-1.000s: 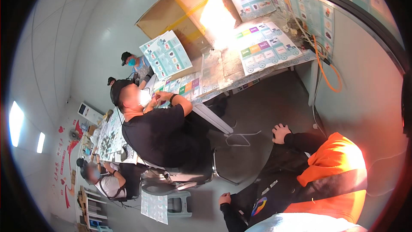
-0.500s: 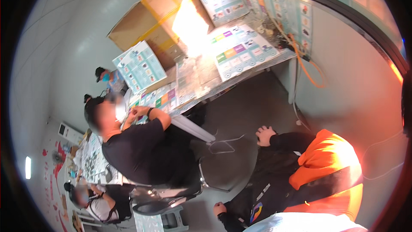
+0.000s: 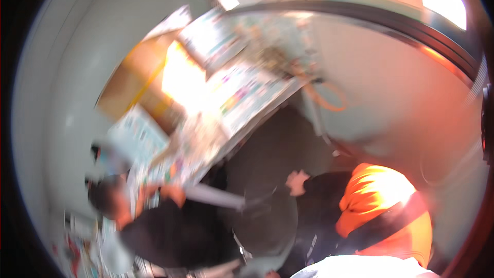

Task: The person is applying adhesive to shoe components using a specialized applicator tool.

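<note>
My right hand (image 3: 296, 183) is at the end of a black sleeve, over the dark grey floor. Though blurred, its fingers look loosely apart, and I see nothing in them. Just a sliver of my left hand (image 3: 272, 274) shows at the lower edge, so its fingers are hidden. My black and orange jacket (image 3: 378, 190) fills the lower right, with a dark strap across it. The nearest furniture is a worktable (image 3: 242, 136) with printed picture sheets (image 3: 247, 92) on it, well beyond my hands.
A person in black (image 3: 170, 231) sits at the table, hands near its edge; another person (image 3: 110, 159) is farther back. An open cardboard box (image 3: 126, 77) stands on the table. An orange cable loop (image 3: 329, 98) hangs near the wall. A white table leg (image 3: 216, 195) slants over the floor.
The view has swung, so the table and people appear farther left and lower, and smeared. My right hand appears lower and left; my left hand has mostly slipped out past the lower edge.
</note>
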Motion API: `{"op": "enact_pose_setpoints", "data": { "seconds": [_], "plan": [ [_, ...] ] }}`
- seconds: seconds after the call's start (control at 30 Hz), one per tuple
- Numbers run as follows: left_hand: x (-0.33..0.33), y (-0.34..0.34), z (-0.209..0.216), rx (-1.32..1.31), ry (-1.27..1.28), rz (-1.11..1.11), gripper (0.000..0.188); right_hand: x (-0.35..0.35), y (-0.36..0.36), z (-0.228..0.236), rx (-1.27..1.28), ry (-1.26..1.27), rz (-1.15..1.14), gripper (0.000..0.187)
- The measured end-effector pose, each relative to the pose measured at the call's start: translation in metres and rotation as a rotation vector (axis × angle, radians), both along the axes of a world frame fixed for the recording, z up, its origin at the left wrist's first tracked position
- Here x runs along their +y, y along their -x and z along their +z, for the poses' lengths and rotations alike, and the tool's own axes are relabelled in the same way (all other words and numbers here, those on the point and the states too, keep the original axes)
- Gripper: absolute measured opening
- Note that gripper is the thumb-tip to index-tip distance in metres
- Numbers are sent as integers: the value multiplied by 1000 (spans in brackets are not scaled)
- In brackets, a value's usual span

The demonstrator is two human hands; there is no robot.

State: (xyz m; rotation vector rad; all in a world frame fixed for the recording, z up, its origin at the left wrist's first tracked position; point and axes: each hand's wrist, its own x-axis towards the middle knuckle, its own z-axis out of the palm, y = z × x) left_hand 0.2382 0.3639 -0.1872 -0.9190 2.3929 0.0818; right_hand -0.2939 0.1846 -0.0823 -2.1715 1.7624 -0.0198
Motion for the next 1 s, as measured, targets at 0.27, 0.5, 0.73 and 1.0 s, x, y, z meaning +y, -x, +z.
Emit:
{"op": "enact_pose_setpoints", "data": {
  "seconds": [0.27, 0.5, 0.73, 1.0],
  "plan": [
    [-232, 117, 31, -24, 59, -441, 39, 16, 14, -29, -67, 58, -17, 53],
    [-279, 151, 27, -28, 69, -508, 41, 11, 24, -37, -82, 39, -44, 56],
    [-305, 210, -2, 16, 3, -565, 42, 5, 21, -47, -160, 109, -64, 51],
    [-337, 215, -9, 3, -30, -567, 43, -11, 38, -35, -180, 95, -94, 48]
  ]
}}
